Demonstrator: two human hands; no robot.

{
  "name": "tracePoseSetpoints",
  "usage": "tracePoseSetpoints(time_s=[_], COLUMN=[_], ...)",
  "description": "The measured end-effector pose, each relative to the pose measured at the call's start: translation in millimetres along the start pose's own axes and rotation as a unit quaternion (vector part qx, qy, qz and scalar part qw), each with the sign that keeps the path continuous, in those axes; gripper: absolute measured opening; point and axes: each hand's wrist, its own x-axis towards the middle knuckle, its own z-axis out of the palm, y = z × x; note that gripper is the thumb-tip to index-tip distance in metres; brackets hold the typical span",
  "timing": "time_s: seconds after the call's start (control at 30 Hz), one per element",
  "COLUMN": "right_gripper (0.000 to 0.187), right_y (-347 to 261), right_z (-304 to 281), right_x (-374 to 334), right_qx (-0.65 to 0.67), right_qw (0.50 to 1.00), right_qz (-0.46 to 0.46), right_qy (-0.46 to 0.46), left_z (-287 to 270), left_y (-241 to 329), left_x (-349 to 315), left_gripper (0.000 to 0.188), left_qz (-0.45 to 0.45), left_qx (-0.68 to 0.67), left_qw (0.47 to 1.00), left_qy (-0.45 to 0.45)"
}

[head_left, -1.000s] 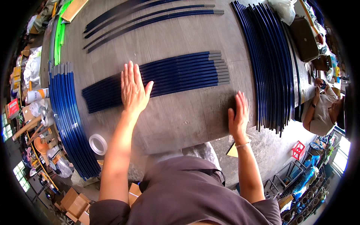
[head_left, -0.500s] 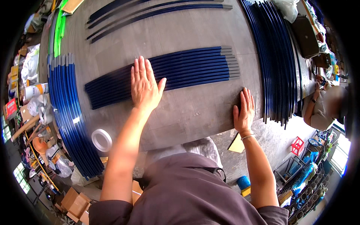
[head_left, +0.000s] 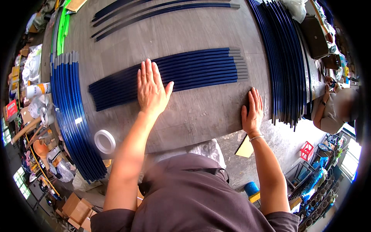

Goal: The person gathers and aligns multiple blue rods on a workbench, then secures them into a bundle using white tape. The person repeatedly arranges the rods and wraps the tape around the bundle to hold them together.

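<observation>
A row of dark blue rods point(head_left: 205, 67) with grey right ends lies side by side across the middle of the grey table point(head_left: 185, 116). My left hand point(head_left: 152, 91) is laid flat, its stretched fingers over the near edge of that row and its thumb apart. Nothing is gripped in it. Beyond the row, several more blue rods point(head_left: 166, 16) lie spaced apart. My right hand point(head_left: 253, 111), with a bracelet at the wrist, rests open on the table's near right part, fingers extended, right of the row's grey ends.
Blue rods with grey tips point(head_left: 69, 112) lie bundled along the left edge, beside a white tape roll point(head_left: 104, 141) and bright green strips point(head_left: 63, 29). Long dark rods point(head_left: 284, 62) line the right side. Another person point(head_left: 332, 110) is at the far right. A red stool point(head_left: 307, 150) stands on the floor.
Both hands keep nearly the same places and poses. The view has shifted very slightly, and the rods lie as before.
</observation>
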Motion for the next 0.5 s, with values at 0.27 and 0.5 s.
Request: tracePoseSetpoints(time_s=[0.27, 0.5], right_gripper=[0.056, 0.056], right_y=[0, -1], right_z=[0, -1], right_x=[0, 1], right_qx=[-0.005, -0.009], right_qw=[1.0, 1.0], right_qz=[0.0, 0.002], right_qy=[-0.009, -0.013], left_z=[0, 3], left_y=[-3, -7], left_x=[7, 15], left_gripper=[0.08, 0.08], left_qz=[0.004, 0.004], left_qx=[0.007, 0.018], left_qw=[1.0, 1.0], left_qy=[0.007, 0.014])
